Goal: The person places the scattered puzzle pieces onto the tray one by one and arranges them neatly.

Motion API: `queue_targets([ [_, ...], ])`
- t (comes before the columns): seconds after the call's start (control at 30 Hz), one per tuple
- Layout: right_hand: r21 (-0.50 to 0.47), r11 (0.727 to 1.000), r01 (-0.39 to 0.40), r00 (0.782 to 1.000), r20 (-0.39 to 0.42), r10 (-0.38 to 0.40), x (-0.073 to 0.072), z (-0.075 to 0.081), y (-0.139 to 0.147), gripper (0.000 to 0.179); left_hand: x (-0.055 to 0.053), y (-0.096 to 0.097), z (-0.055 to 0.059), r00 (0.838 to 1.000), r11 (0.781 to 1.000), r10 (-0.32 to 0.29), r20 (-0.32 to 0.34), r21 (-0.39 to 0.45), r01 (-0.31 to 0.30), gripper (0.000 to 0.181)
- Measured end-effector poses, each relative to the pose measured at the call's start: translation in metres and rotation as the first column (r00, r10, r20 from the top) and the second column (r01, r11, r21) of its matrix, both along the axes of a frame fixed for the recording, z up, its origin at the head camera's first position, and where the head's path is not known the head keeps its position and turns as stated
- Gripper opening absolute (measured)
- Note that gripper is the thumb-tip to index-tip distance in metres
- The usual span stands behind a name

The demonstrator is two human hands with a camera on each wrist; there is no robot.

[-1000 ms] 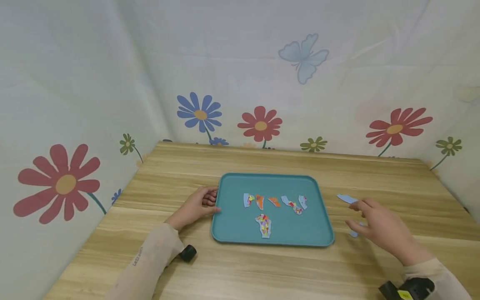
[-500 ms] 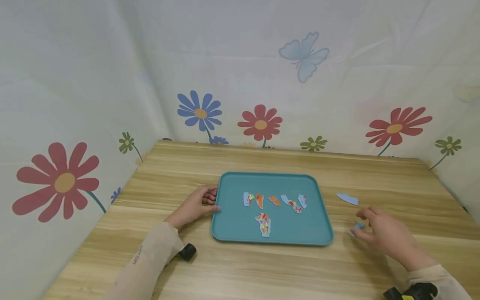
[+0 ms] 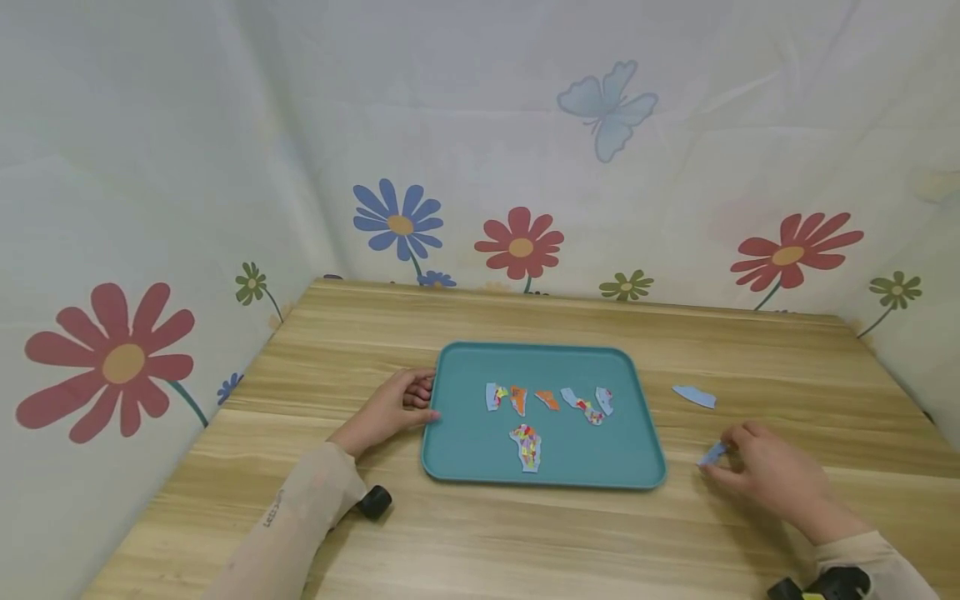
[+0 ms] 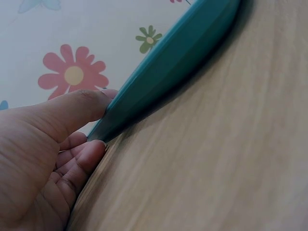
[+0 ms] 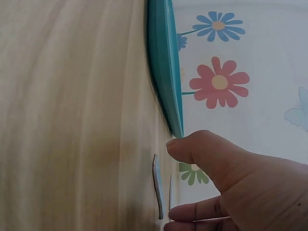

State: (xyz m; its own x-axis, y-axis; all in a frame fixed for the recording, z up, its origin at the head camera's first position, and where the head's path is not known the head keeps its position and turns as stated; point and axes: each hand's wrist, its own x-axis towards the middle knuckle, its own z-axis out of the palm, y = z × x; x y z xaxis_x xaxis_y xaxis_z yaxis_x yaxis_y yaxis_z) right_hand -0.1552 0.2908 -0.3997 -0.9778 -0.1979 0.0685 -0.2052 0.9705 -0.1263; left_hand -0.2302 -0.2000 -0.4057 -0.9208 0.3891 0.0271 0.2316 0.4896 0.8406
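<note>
A teal tray (image 3: 555, 467) holds several cut puzzle pieces, including one with a multicoloured patchwork print (image 3: 527, 448). My left hand (image 3: 386, 412) is at the tray's left side, its thumb (image 4: 82, 103) along the raised rim and the other fingers loosely bent below. My right hand (image 3: 772, 475) is low over the table to the right of the tray. Its thumb (image 5: 202, 149) and fingers are spread around the two ends of a light blue puzzle piece (image 3: 712, 454). In the right wrist view, a gap shows between thumb and piece.
Another light blue piece (image 3: 694, 396) lies on the wooden table (image 3: 525, 542), beyond the right hand. Smaller pieces, among them an orange one (image 3: 518, 400), form a row in the tray. A flowered cloth (image 3: 480, 125) hangs behind the table.
My right hand has drawn back from the farther blue piece and come down around the nearer one, thumb and fingers closer together. My left hand stays at the tray's side.
</note>
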Motion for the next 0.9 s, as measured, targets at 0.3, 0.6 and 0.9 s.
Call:
queue_targets([
  [0.3,0.002,0.999,0.043,0.998,0.043,-0.043,-0.0018,-0.0019,-0.0013,0.059,-0.0006,-0.0003,-0.001,1.0,1.0,-0.003,-0.001,0.01,0.004,0.066],
  [0.6,-0.008,0.999,0.037,0.999,0.02,-0.036,-0.0032,-0.0044,-0.0043,0.053,0.0005,-0.0003,0.0,1.0,1.0,-0.007,-0.003,0.006,0.007,0.066],
  [0.9,-0.022,0.999,0.035,0.999,0.001,-0.035,-0.0027,-0.0059,-0.0057,0.05,0.0023,0.0004,0.0021,1.0,1.0,-0.005,-0.005,0.007,0.005,0.065],
])
